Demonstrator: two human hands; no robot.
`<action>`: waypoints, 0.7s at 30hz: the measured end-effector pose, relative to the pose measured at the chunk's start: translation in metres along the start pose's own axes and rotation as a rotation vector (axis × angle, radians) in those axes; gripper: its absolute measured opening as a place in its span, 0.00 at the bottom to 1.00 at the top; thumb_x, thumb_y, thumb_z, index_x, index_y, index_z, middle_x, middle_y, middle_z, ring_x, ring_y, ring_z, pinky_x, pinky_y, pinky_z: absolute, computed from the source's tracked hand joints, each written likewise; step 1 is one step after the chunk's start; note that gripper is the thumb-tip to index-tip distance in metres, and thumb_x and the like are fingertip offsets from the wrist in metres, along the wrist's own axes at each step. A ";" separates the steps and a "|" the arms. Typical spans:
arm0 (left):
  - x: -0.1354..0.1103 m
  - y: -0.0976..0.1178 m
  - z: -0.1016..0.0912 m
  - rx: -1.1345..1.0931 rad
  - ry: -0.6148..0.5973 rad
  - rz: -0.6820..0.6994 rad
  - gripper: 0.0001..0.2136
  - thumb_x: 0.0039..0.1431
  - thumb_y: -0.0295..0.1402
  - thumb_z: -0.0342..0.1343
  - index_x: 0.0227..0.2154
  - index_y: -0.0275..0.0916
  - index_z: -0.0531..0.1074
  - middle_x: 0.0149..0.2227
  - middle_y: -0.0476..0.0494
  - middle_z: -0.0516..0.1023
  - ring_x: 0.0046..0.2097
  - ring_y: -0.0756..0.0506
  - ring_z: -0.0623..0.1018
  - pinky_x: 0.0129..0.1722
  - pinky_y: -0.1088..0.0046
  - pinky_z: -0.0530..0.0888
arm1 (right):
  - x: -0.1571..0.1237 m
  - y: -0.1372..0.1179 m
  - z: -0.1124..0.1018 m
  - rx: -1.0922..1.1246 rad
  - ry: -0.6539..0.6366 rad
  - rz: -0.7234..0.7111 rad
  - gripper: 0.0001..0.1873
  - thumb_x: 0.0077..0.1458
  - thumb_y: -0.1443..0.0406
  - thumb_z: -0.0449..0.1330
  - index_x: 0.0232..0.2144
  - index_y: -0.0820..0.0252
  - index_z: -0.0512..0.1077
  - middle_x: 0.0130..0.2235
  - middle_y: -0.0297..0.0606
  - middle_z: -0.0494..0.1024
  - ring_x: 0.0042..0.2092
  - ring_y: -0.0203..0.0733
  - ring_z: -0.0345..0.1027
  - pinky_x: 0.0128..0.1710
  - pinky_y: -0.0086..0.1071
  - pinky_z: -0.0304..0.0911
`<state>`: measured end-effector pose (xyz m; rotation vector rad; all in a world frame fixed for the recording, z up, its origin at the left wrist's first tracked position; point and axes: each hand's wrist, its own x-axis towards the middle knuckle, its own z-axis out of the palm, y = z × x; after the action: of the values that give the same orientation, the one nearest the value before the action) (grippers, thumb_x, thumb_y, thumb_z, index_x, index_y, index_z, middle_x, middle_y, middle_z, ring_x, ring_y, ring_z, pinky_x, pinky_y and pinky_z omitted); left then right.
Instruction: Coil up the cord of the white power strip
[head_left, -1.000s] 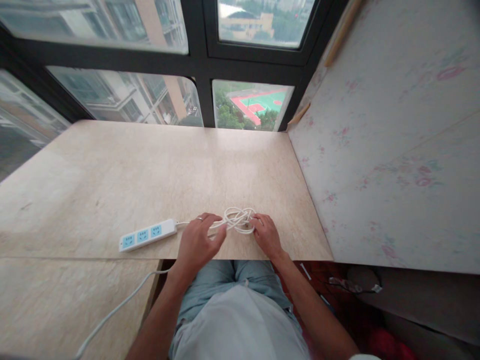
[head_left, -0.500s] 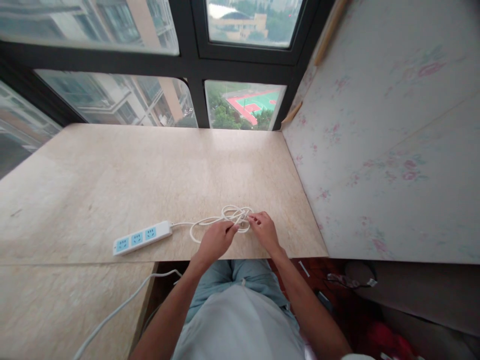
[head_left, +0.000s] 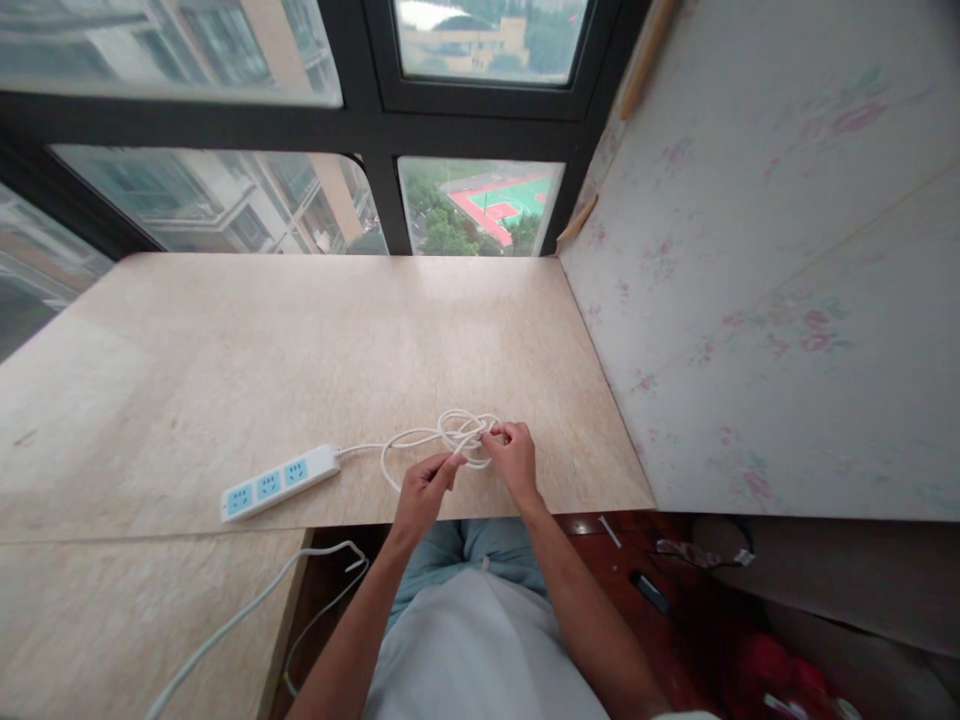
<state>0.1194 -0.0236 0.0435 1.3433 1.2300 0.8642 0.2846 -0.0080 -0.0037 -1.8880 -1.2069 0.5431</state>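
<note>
A white power strip with blue socket faces lies at a slant near the front edge of the tabletop. Its white cord runs right into a loose, tangled bundle of loops. My left hand is closed, pinching a strand of the cord at the near side of the bundle. At the bundle's right side, my right hand is closed with its fingertips on the cord. The fingers hide part of the loops, and the cord's plug cannot be made out.
The beige tabletop reaches to a dark-framed window. A flower-patterned wall bounds it on the right. Another white cable crosses the lower tabletop at left and hangs past its edge. Small items lie on the dark red floor.
My left hand has moved slightly left and down, drawing a strand of cord toward me. My right hand has shifted a little left. The view has tilted slightly.
</note>
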 end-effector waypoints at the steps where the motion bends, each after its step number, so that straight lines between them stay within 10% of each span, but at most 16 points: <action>1: -0.001 -0.002 -0.002 -0.024 0.015 -0.001 0.17 0.58 0.46 0.53 0.31 0.35 0.78 0.21 0.51 0.65 0.24 0.52 0.64 0.23 0.77 0.61 | -0.001 -0.001 0.001 0.036 0.035 -0.005 0.04 0.47 0.65 0.60 0.28 0.60 0.74 0.31 0.35 0.69 0.32 0.38 0.63 0.35 0.30 0.59; 21: -0.001 -0.004 -0.013 0.096 -0.369 -0.134 0.22 0.55 0.43 0.56 0.48 0.33 0.71 0.34 0.41 0.77 0.31 0.47 0.77 0.29 0.72 0.72 | -0.015 0.001 0.002 0.135 0.075 -0.172 0.04 0.52 0.67 0.57 0.30 0.60 0.72 0.31 0.35 0.69 0.33 0.38 0.63 0.34 0.30 0.61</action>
<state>0.1056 -0.0219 0.0422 1.4052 1.0658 0.4414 0.2768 -0.0209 -0.0070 -1.6587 -1.2385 0.4454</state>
